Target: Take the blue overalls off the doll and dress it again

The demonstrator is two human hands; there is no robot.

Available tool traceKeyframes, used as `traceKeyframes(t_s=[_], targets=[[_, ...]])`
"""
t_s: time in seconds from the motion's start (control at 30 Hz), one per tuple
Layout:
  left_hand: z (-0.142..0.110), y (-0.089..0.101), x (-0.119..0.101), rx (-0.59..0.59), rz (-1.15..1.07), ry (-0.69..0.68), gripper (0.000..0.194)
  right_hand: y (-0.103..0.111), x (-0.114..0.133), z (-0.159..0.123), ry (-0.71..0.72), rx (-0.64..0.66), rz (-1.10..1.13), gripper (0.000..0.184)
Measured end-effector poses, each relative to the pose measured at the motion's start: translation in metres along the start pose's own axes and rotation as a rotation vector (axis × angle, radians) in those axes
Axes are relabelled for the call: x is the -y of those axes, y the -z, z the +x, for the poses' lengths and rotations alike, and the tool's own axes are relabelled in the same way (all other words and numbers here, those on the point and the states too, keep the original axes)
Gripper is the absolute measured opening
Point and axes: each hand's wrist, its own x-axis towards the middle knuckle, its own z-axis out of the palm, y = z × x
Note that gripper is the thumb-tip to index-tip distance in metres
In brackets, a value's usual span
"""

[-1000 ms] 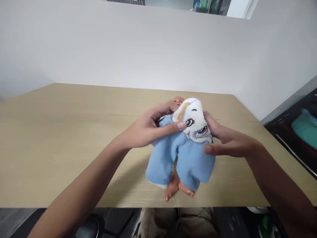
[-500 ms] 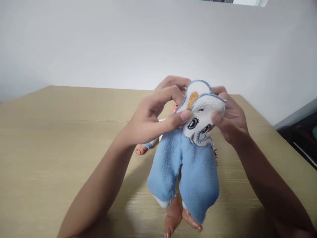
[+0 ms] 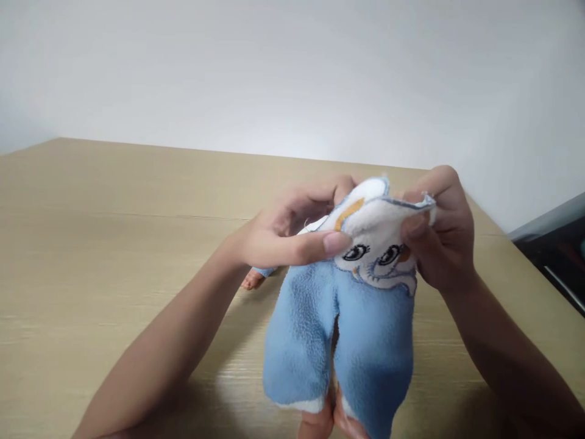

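Fluffy blue doll overalls (image 3: 301, 329) with a white elephant-face bib cover the legs of a baby doll (image 3: 316, 423) lying on the table. My left hand (image 3: 287, 235) pinches the bib's left side, thumb in front and fingers behind. On the other side, my right hand (image 3: 441, 235) grips the bib's upper right corner between thumb and fingers. The doll's small hand (image 3: 252, 279) with a blue cuff shows beyond my left wrist. Its head and most of its upper body are hidden behind the bib and my hands.
The doll lies on a light wood-grain table (image 3: 114, 262) with a seam running across it. A pale wall (image 3: 274, 73) rises behind the far edge. A dark object (image 3: 557, 256) stands beyond the table's right side.
The bib has come lower and been spread wider, its right corner drawn out to the right by my right hand. The doll's feet have slipped partly below the view, which has shifted.
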Motion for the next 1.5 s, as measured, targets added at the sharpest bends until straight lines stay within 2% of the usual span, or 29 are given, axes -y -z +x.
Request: traceKeyframes(t_s=[0.1, 0.17, 0.23, 0.3, 0.33, 0.4, 0.43, 0.53, 0.57, 0.63, 0.73, 0.83, 0.9, 0.93, 1.03, 1.1, 1.2, 1.27, 1.3, 1.43, 1.5], targets=[[0.0, -0.003, -0.003, 0.165, -0.214, -0.015, 0.058, 0.0, 0.0, 0.0, -0.03, 0.001, 0.028, 0.019], [0.0, -0.004, -0.005, 0.181, -0.31, -0.056, 0.053, 0.0, 0.001, 0.004, 0.004, -0.011, -0.013, 0.021], [0.001, -0.004, -0.004, 0.187, -0.35, -0.1, 0.045, -0.001, 0.001, 0.008, 0.097, -0.034, -0.058, 0.027], [0.003, -0.002, -0.001, 0.182, -0.342, -0.202, 0.035, -0.002, 0.001, 0.011, 0.178, -0.072, -0.04, 0.031], [0.004, -0.001, 0.001, 0.168, -0.317, -0.261, 0.033, -0.004, 0.001, 0.011, 0.176, -0.084, -0.02, 0.031], [0.005, 0.0, 0.003, 0.135, -0.266, -0.316, 0.031, -0.005, 0.002, 0.009, 0.102, -0.088, 0.013, 0.028], [0.005, 0.001, 0.003, 0.12, -0.251, -0.3, 0.032, -0.005, 0.002, 0.007, 0.06, -0.077, 0.026, 0.026], [0.003, 0.0, 0.002, 0.091, -0.236, -0.135, 0.037, -0.001, 0.005, 0.003, -0.002, 0.008, 0.072, 0.022], [0.002, 0.0, 0.001, 0.097, -0.236, -0.12, 0.039, 0.001, 0.006, 0.003, -0.024, 0.044, 0.075, 0.022], [0.002, 0.0, -0.001, 0.128, -0.237, -0.176, 0.043, 0.006, 0.011, 0.005, -0.102, 0.109, 0.025, 0.025], [0.005, 0.002, -0.004, 0.127, -0.228, -0.321, 0.037, 0.016, 0.019, 0.011, -0.219, 0.162, -0.121, 0.032], [0.003, 0.008, -0.009, 0.069, -0.14, -0.375, 0.03, 0.026, 0.023, 0.015, -0.22, 0.137, -0.231, 0.037], [-0.001, 0.014, -0.012, 0.092, -0.107, -0.311, 0.029, 0.032, 0.025, 0.013, -0.161, 0.068, -0.273, 0.036], [-0.003, 0.017, -0.013, 0.124, -0.103, -0.237, 0.033, 0.035, 0.027, 0.011, -0.125, 0.042, -0.283, 0.034], [-0.006, 0.023, -0.014, 0.267, -0.04, 0.018, 0.055, 0.038, 0.031, 0.004, -0.054, 0.035, -0.279, 0.026], [-0.005, 0.025, -0.014, 0.347, 0.068, 0.058, 0.045, 0.038, 0.033, 0.002, -0.054, 0.031, -0.293, 0.023], [-0.003, 0.025, -0.012, 0.362, 0.177, -0.015, 0.019, 0.039, 0.029, 0.003, -0.087, 0.012, -0.314, 0.025], [-0.004, 0.024, -0.009, 0.333, 0.179, -0.04, 0.017, 0.045, 0.02, 0.008, -0.144, 0.078, -0.258, 0.027], [-0.005, 0.024, -0.007, 0.322, 0.17, -0.045, 0.018, 0.05, 0.015, 0.01, -0.191, 0.152, -0.216, 0.03], [-0.007, 0.023, -0.001, 0.296, 0.109, -0.104, 0.02, 0.076, -0.009, 0.017, -0.393, 0.628, -0.185, 0.049], [-0.008, 0.023, -0.001, 0.27, 0.088, -0.128, 0.021, 0.085, -0.014, 0.015, -0.403, 0.74, -0.163, 0.044]])
